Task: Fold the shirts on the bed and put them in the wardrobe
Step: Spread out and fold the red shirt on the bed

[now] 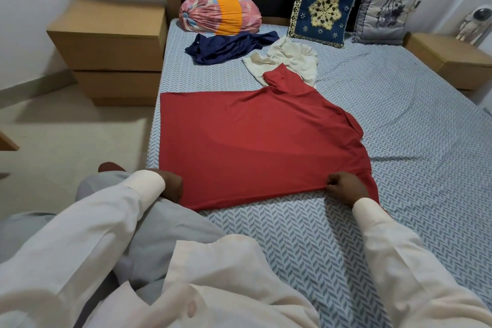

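A red shirt (255, 141) lies spread flat on the bed (399, 141), its hem toward the left edge and one sleeve reaching up to the far side. My left hand (170, 186) grips the shirt's near left corner at the bed's edge. My right hand (344, 188) pinches the near edge by the right sleeve. Beyond it lie a crumpled cream shirt (287, 61) and a crumpled navy shirt (229, 48). The red sleeve overlaps the cream shirt.
A rolled multicoloured bundle (221, 17) and two cushions (323, 6) lean on the dark headboard. Wooden bedside units stand left (109, 45) and right (450, 58) of the bed. Pale floor (66, 130) lies to the left. The wardrobe is out of view.
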